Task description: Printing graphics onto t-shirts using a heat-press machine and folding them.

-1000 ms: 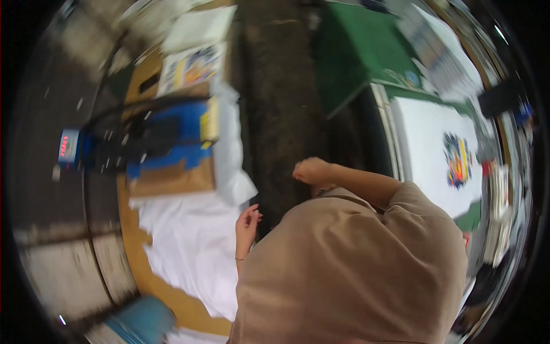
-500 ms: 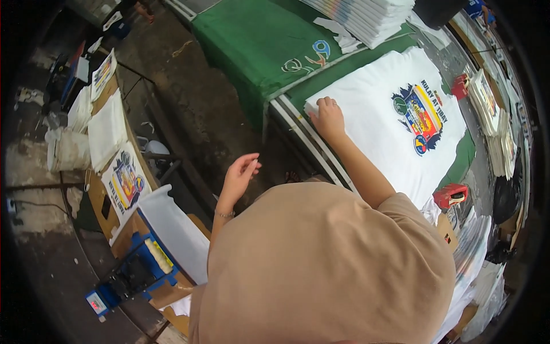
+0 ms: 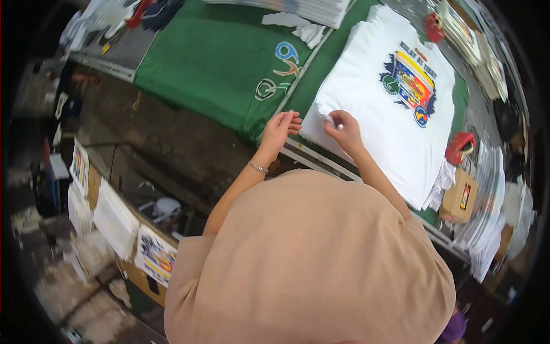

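Observation:
A white T-shirt (image 3: pixel 355 74) with a colourful print on it lies flat on top of a pile of white shirts at the right-hand table. My right hand (image 3: pixel 345 133) is closed on the shirt's near left corner, which is bunched and lifted between thumb and fingers. Just left of the pile, my left hand (image 3: pixel 278 135) hovers by the table's edge with its fingers loosely stretched and nothing seen in them.
Green cloth (image 3: pixel 206 63) covers the table, and a thick stack of folded shirts (image 3: pixel 286 7) stands at its far side. Two red tape dispensers (image 3: pixel 460 148) and a cardboard box (image 3: pixel 458 196) sit to the right. Printed sheets (image 3: pixel 154 255) lie on a low bench at left.
I have turned toward the table. My left hand has come up and right to the pile's edge. My right hand now pinches up the shirt's corner, where it earlier rested on it.

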{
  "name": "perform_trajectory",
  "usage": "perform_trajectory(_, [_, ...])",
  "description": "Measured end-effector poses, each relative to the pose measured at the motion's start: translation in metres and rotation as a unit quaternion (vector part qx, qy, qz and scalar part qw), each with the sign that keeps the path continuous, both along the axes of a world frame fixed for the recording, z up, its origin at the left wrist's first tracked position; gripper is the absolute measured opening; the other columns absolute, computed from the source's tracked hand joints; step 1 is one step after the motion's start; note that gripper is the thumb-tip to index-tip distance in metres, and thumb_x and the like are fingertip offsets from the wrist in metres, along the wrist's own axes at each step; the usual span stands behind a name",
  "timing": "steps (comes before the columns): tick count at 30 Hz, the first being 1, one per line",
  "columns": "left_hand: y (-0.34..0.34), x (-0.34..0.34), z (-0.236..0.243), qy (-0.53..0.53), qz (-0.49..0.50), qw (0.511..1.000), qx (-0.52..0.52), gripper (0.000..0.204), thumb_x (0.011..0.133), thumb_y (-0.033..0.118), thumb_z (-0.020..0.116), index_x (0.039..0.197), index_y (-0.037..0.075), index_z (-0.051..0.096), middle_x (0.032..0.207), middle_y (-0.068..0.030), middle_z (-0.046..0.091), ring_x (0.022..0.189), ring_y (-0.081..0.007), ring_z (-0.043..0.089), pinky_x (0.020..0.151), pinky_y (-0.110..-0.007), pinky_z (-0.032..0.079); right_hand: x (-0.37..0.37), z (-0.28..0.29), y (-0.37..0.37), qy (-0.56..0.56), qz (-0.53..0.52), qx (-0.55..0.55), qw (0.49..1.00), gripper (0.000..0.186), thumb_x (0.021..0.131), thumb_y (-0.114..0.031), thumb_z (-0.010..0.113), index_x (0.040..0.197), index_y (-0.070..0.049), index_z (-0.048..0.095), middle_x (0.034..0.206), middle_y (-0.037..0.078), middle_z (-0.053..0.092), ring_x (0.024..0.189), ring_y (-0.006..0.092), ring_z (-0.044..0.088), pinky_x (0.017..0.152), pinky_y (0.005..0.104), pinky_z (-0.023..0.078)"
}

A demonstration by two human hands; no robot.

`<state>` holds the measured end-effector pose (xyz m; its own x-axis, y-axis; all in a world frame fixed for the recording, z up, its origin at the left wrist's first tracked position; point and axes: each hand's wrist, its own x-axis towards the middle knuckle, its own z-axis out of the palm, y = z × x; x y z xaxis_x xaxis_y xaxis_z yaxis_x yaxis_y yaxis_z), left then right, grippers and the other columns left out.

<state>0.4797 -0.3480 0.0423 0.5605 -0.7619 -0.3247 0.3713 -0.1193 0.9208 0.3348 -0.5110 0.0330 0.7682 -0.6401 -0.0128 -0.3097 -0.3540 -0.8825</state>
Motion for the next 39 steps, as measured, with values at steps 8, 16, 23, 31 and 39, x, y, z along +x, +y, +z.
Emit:
perform_trajectory(8, [-0.082, 0.032, -0.035, 0.387, -0.231, 0.892, 0.038, 0.079, 0.091, 0.065, 0.024, 0.127, -0.002, 0.047, 0.123, -0.0133, 0.056, 0.113, -0.0246, 0.053, 0.100, -0.037, 0.038, 0.002, 0.033, 0.022, -0.061, -0.062, 0.058, 0.995, 0.018, 0.074, -0.014, 0.075, 0.082, -0.005, 0.061, 0.077, 0.001, 0.059, 0.071, 0.0096, 0.050, 0.065, 0.0245, 0.041])
perform_trajectory(16, [-0.071, 0.037, -0.049, 0.415, -0.225, 0.880, 0.046, 0.073, 0.091, 0.065, 0.027, 0.122, 0.002, 0.048, 0.114, -0.0065, 0.058, 0.107, -0.0200, 0.055, 0.093, -0.039, 0.041, 0.037, -0.013, 0.028, 0.070, -0.084, -0.134, 0.985, 0.021, 0.071, -0.017, 0.077, 0.077, -0.005, 0.061, 0.093, 0.008, 0.050, 0.086, 0.0225, 0.048, 0.073, 0.0302, 0.042])
perform_trajectory(23, [-0.068, 0.033, -0.050, 0.348, -0.256, 0.902, 0.020, 0.031, 0.094, 0.028, 0.053, 0.114, 0.004, 0.051, 0.107, -0.0038, 0.060, 0.096, -0.0151, 0.060, 0.086, -0.032, 0.048, 0.011, -0.004, 0.011, 0.014, -0.091, 0.018, 0.996, 0.014, 0.082, -0.016, 0.065, 0.084, -0.002, 0.064, 0.100, 0.012, 0.055, 0.091, 0.0266, 0.053, 0.079, 0.0345, 0.043])
perform_trajectory(31, [-0.066, 0.039, -0.059, 0.407, -0.234, 0.882, 0.043, 0.029, 0.092, 0.017, 0.049, 0.116, 0.002, 0.050, 0.112, -0.0077, 0.059, 0.101, -0.0180, 0.059, 0.090, -0.035, 0.047, -0.031, 0.024, -0.029, 0.186, -0.270, -0.255, 0.910, 0.016, 0.078, -0.016, 0.069, 0.088, -0.005, 0.062, 0.101, 0.013, 0.054, 0.094, 0.0283, 0.053, 0.079, 0.0357, 0.043])
perform_trajectory(39, [-0.061, 0.042, -0.071, 0.453, -0.232, 0.861, -0.012, 0.027, 0.092, 0.014, 0.039, 0.110, -0.002, 0.052, 0.109, -0.0108, 0.060, 0.097, -0.0204, 0.060, 0.087, -0.035, 0.048, 0.023, -0.015, 0.040, 0.066, -0.108, -0.105, 0.986, 0.018, 0.072, -0.017, 0.074, 0.082, -0.007, 0.062, 0.100, 0.014, 0.052, 0.098, 0.0337, 0.049, 0.086, 0.0401, 0.040])
